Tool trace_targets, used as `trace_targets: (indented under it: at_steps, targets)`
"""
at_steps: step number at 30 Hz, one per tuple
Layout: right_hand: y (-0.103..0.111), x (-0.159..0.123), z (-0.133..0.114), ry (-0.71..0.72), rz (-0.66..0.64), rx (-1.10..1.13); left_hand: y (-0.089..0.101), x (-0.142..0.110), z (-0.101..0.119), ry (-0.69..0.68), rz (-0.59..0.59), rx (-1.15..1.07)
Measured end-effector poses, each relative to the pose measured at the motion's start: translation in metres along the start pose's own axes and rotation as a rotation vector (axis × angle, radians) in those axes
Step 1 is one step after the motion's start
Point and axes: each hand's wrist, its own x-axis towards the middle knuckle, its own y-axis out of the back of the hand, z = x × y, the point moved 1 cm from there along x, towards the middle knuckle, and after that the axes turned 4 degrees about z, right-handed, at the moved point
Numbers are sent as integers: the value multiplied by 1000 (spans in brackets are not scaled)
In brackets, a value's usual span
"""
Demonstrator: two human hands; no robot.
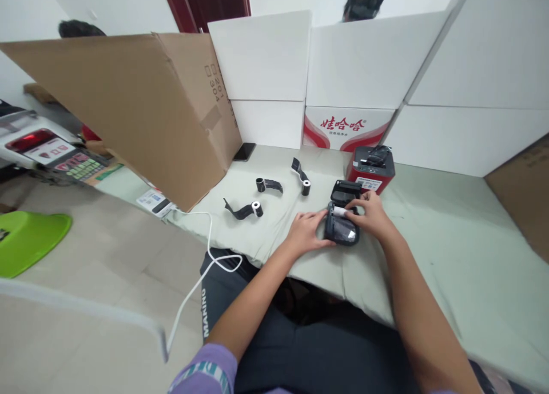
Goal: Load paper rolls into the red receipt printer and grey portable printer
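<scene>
A small black portable receipt printer lies on the green cloth with its hinged lid raised at the far side. Inside its compartment shows a white paper roll. My left hand grips the printer's left side, thumb along the near edge and fingers at the upper corner. From the right, my right hand has its thumb and fingertips closed at the roll's right end. To the left lie three small rolls with dark tails unwound: a front roll, a middle roll and a back roll.
A red box with a black item on top stands behind the printer. White cartons and a brown cardboard box wall off the back and left. A phone lies beside the cardboard. A white cable hangs over the table edge.
</scene>
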Motion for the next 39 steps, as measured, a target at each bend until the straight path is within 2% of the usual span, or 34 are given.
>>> trace_targets:
  at_steps: [3, 6, 9, 11, 13, 16, 21, 24, 31, 39]
  targets:
    - [-3, 2, 1, -30, 139, 87, 1, -1, 2, 8, 25, 23]
    - [-9, 7, 1, -140, 304, 318, 0, -1, 5, 5, 62, 53]
    - [-16, 11, 1, -238, 336, 622, -2, 0, 8, -13, 105, 74]
    - [-17, 12, 0, -270, 335, 738, -3, 2, 11, -58, 136, 74]
    - [-14, 11, -1, -288, 311, 782, -4, 3, 12, -141, 140, 70]
    - [-9, 8, -3, -288, 201, 799, -4, 2, 12, -246, 119, 59]
    - [-7, 7, 2, -301, -81, 744, -3, 0, 10, -253, 134, 7]
    - [-4, 6, 6, -323, -181, 709, -1, 1, 12, -231, 121, -14]
    - [6, 0, 9, -357, -239, 616, -2, 6, 14, -124, 71, -74]
    - [2, -1, 8, -287, -223, 614, -3, 10, 11, -88, 72, -136]
